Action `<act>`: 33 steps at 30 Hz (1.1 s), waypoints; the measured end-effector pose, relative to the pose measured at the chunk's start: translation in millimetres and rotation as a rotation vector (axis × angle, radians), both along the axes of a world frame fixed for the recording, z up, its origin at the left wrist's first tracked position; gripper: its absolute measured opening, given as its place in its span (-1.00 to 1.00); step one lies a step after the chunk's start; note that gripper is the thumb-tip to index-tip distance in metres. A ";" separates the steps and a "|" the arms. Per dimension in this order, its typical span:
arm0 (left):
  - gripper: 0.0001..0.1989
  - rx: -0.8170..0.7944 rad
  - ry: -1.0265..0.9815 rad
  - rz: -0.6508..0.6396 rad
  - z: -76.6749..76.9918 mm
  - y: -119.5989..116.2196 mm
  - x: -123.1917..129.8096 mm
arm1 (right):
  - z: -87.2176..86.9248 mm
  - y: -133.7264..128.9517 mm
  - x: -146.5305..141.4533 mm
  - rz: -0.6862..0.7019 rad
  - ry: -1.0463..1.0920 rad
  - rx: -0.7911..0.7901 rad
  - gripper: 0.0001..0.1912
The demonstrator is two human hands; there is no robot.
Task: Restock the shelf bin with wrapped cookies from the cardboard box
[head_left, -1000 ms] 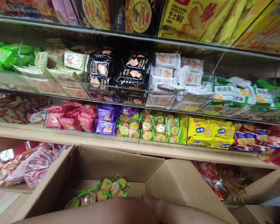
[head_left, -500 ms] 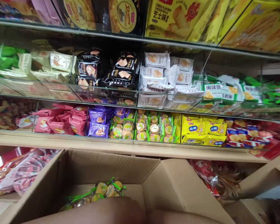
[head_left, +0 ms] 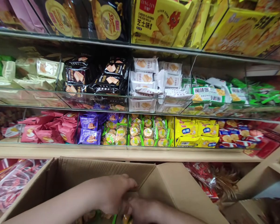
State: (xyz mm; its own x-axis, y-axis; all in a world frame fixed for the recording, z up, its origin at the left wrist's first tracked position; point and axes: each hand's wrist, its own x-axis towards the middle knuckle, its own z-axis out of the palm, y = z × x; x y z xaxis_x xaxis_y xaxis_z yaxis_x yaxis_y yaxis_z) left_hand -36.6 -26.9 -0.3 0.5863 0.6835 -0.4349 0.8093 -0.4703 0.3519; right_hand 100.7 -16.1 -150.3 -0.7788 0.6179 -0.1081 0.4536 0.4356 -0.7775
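Both hands are inside an open cardboard box (head_left: 102, 168) in front of the shelves. My left hand (head_left: 116, 193) reaches in from the left with its fingers curled downward. My right hand (head_left: 142, 209) meets it from the right, fingers bent in and somewhat blurred. The two hands touch or nearly touch at the fingertips, and what they hold, if anything, is hidden. Below them, small wrapped round biscuits (head_left: 105, 217) with green wrapper edges show in the box. One biscuit packet (head_left: 127, 219) lies right under my right fingers; whether it is gripped is unclear.
Similar green-edged biscuits (head_left: 148, 132) fill a clear-fronted bin on the bottom shelf, between purple packets (head_left: 90, 135) and yellow packets (head_left: 186, 129). A wooden shelf ledge (head_left: 154, 155) runs behind the box. Red plastic-wrapped goods (head_left: 18, 183) stand on the left.
Two forearms low in the picture have become two visible hands, now together over the biscuits in the box. The view has shifted slightly, so the shelves sit lower and further left.
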 end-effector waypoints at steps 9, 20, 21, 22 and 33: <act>-0.04 -0.154 -0.296 0.291 -1.8 17.3 -10.4 | 53.8 9.2 16.6 -0.248 0.937 -0.919 -0.58; -0.59 -0.554 -0.823 0.591 3.0 21.5 2.9 | 54.8 9.4 21.5 -0.331 1.146 -0.897 -0.69; -0.63 -0.551 -0.863 0.653 5.4 22.6 2.8 | 55.0 10.5 22.3 -0.357 1.165 -0.873 -0.72; -0.64 -0.540 -0.899 0.717 7.7 23.8 2.3 | 55.5 11.5 23.5 -0.386 1.193 -0.849 -0.75; -0.59 -0.353 -0.638 0.622 2.8 28.8 -1.1 | 60.3 8.4 24.6 -0.498 1.233 -0.700 -0.77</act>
